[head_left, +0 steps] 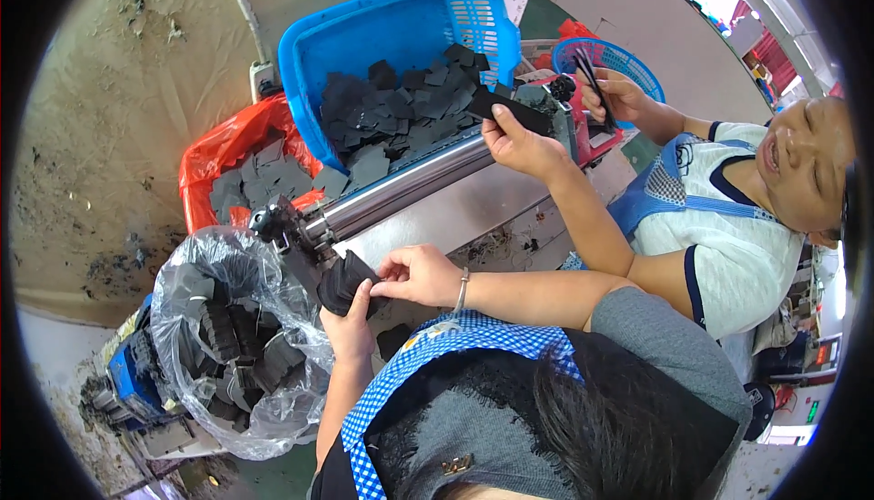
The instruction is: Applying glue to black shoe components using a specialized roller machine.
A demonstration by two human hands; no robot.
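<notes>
Held in front of me is a small fanned stack of thin black sheet pieces (344,283). My left hand (350,329) grips it from below, thumb up along its side. The fingertips of my right hand (422,274) are pinched together at the stack's right edge. Just beyond the stack, a machine with a long shiny metal roller (401,189) runs up to the right. Close to my left hand stands a clear plastic bag (314,354), filled with bundles of similar dark pieces (238,336).
Behind the roller, a blue plastic basket (305,36) holds many loose black pieces. Left of it, a red bag (202,168) contains grey pieces. On my right a co-worker (728,218) holds a black strip (512,115) over the roller's far end. A round blue basket (651,81) stands beyond.
</notes>
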